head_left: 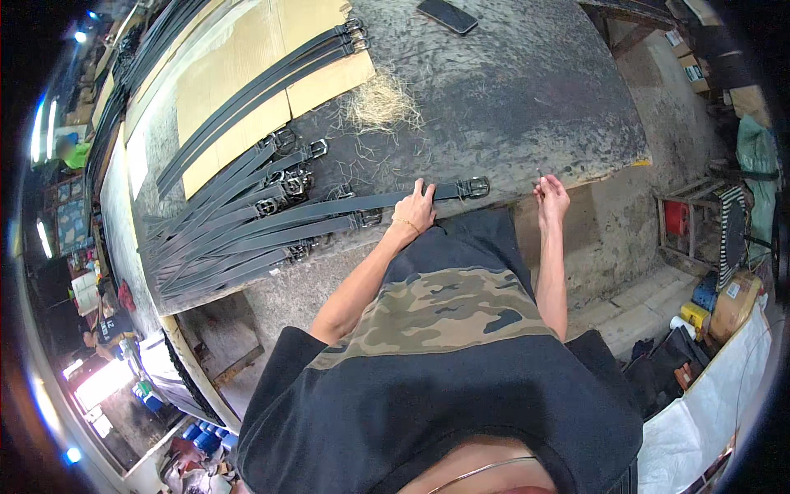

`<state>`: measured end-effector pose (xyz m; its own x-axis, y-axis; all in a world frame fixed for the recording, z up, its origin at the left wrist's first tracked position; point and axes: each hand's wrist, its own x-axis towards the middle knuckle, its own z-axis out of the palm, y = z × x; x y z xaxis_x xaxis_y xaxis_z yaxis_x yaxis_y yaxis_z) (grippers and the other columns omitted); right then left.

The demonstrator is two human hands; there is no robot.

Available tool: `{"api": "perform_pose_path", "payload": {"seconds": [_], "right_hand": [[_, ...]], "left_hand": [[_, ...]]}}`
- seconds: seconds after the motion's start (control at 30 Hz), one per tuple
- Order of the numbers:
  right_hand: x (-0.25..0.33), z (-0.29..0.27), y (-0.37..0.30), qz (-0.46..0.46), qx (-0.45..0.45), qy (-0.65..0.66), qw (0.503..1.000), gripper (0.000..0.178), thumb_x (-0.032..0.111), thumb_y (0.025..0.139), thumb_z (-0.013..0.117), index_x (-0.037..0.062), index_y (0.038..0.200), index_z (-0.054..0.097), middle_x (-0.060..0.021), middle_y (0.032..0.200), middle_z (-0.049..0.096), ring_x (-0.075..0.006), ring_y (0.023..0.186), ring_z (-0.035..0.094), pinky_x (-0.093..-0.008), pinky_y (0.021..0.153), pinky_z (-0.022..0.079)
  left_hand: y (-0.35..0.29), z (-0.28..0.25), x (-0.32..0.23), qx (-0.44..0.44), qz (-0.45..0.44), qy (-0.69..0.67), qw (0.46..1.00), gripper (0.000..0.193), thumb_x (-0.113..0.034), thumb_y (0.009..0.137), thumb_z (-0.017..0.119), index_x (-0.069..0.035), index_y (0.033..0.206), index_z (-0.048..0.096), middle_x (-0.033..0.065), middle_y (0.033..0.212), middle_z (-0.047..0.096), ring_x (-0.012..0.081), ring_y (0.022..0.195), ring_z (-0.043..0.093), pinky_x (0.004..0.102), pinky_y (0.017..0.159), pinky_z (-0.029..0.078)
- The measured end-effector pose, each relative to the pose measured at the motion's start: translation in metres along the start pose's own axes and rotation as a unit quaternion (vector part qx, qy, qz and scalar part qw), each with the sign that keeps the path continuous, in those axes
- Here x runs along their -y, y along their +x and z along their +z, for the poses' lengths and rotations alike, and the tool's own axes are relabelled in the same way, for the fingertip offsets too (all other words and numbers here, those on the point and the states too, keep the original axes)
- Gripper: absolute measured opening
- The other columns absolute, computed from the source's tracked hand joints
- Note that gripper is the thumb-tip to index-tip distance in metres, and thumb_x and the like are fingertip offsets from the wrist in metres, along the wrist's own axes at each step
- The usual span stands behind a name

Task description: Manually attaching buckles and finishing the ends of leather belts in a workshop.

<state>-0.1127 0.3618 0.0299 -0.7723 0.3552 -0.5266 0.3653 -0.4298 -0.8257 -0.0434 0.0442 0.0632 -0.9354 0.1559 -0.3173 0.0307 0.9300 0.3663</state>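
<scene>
A black belt (321, 211) with a metal buckle (474, 188) lies along the near edge of the dark worktable. My left hand (414, 211) grips the strap a short way left of the buckle, two fingers reaching over it. Off to the right, beyond the buckle, my right hand (550, 200) is raised with its fingertips pinched on a small, thin, dark thing (539, 172) too small to name. Several more black belts (222, 198) lie fanned out on the table's left part, their buckles bunched toward the middle.
Cardboard sheets (239, 74) with two more belts (271, 92) cover the table's far left. Past my left hand is a heap of straw-like strands (380, 103); a phone (447, 16) lies at the far edge. On the right stand a stool (695, 222) and boxes (736, 300).
</scene>
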Motion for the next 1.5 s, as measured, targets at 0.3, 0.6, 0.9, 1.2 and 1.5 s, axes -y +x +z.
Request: {"api": "perform_pose_path", "payload": {"seconds": [0.3, 0.6, 0.9, 1.2, 1.5], "right_hand": [[-0.013, -0.057, 0.023, 0.069, 0.009, 0.016, 0.997, 0.017, 0.003, 0.085, 0.072, 0.0095, 0.089, 0.056, -0.0077, 0.087, 0.068, -0.0094, 0.062, 0.058, -0.0213, 0.050, 0.044], [0.015, -0.030, 0.036, -0.051, -0.033, -0.143, 0.988, 0.020, 0.004, 0.084, 0.073, 0.0085, 0.086, 0.054, 0.0000, 0.069, 0.057, -0.0073, 0.052, 0.051, -0.0222, 0.042, 0.037], [0.024, 0.082, -0.007, 0.012, 0.003, 0.069, 0.998, 0.024, 0.002, 0.091, 0.061, 0.0090, 0.111, 0.048, -0.0057, 0.087, 0.061, -0.0149, 0.071, 0.060, -0.0306, 0.064, 0.052], [-0.024, 0.139, 0.033, -0.073, 0.066, 0.049, 0.994, 0.039, 0.000, 0.083, 0.069, 0.0058, 0.115, 0.048, -0.0086, 0.089, 0.060, -0.0207, 0.076, 0.061, -0.0352, 0.063, 0.053], [0.045, 0.074, 0.088, 0.018, -0.080, 0.105, 0.991, 0.018, -0.001, 0.079, 0.065, 0.0077, 0.093, 0.058, -0.0082, 0.093, 0.062, -0.0289, 0.080, 0.064, -0.0462, 0.068, 0.056]], "left_hand": [[-0.004, -0.005, -0.005, 0.006, 0.077, 0.047, 0.996, 0.032, -0.018, 0.074, 0.070, -0.004, 0.099, 0.056, 0.0181, 0.106, 0.052, 0.0382, 0.073, 0.066, 0.0483, 0.060, 0.055], [-0.024, 0.015, 0.002, 0.008, 0.020, 0.025, 0.999, 0.044, -0.022, 0.075, 0.072, -0.009, 0.112, 0.051, 0.0153, 0.110, 0.052, 0.0390, 0.077, 0.066, 0.0484, 0.062, 0.055], [0.005, -0.032, -0.047, -0.221, -0.073, -0.285, 0.930, 0.054, -0.029, 0.080, 0.071, -0.002, 0.120, 0.045, 0.0200, 0.117, 0.040, 0.0399, 0.100, 0.055, 0.0486, 0.085, 0.048], [0.059, -0.054, -0.145, -0.318, 0.046, -0.378, 0.869, 0.049, -0.033, 0.088, 0.062, 0.003, 0.119, 0.048, 0.0207, 0.116, 0.046, 0.0366, 0.108, 0.045, 0.0461, 0.095, 0.037], [0.047, -0.035, -0.022, -0.363, -0.161, -0.135, 0.908, 0.064, -0.035, 0.082, 0.064, 0.003, 0.131, 0.044, 0.0241, 0.141, 0.039, 0.0433, 0.137, 0.029, 0.0494, 0.109, 0.030]]}}
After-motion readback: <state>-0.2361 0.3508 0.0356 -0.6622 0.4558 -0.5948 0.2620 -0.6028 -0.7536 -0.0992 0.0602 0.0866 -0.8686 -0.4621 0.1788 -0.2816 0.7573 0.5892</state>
